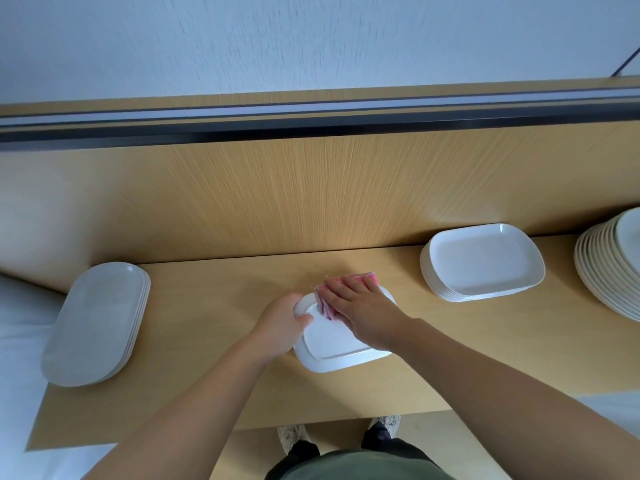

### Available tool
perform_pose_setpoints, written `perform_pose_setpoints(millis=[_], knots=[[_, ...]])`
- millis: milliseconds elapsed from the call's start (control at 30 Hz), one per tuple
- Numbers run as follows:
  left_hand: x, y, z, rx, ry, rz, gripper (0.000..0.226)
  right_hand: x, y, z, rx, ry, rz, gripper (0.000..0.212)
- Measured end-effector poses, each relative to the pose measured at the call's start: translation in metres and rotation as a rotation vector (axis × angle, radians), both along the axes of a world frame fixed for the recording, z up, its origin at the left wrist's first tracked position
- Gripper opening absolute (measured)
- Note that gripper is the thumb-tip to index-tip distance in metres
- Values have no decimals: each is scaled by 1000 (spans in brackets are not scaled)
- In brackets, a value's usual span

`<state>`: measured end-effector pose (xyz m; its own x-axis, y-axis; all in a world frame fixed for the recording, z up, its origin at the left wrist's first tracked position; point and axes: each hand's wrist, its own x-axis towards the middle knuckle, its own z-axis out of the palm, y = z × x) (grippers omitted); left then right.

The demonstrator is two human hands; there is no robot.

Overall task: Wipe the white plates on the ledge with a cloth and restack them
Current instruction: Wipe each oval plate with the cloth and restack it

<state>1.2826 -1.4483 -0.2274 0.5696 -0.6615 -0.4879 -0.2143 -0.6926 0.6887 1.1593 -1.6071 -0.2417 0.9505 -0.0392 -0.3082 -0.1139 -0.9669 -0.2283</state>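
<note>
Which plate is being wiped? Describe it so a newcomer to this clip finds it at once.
On the wooden ledge, look between the oval stack on the left and the rectangular stack on the right. The plate lies there alone: unstacked, its rim held by the left hand, a pink cloth pressed on it by the right hand.

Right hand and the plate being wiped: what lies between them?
A pink cloth, pressed onto the plate under the fingers of the right hand, in the head view.
</note>
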Motion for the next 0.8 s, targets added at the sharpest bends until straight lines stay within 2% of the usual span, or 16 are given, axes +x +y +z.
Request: perform_pose_setpoints(millis=[167, 267, 367, 600, 667, 800], knots=[[0, 4, -1, 20, 10, 42, 16, -14, -16, -5, 68, 36, -125, 64], [-1, 5, -1, 30, 24, 73, 17, -26, -24, -16, 176, 22, -227, 58], [-2, 5, 1, 31, 32, 102, 15, -38, -22, -23, 234, -73, -371, 51], [-9, 10, 3, 33, 87, 217, 26, -62, 10, -31, 329, -103, -650, 57], [-13, 17, 4, 24, 132, 157, 36, -61, 9, -29, 315, -105, -617, 54], [-15, 31, -1, 3, 255, 21, 79, -54, -10, -21, 287, -71, -476, 45]])
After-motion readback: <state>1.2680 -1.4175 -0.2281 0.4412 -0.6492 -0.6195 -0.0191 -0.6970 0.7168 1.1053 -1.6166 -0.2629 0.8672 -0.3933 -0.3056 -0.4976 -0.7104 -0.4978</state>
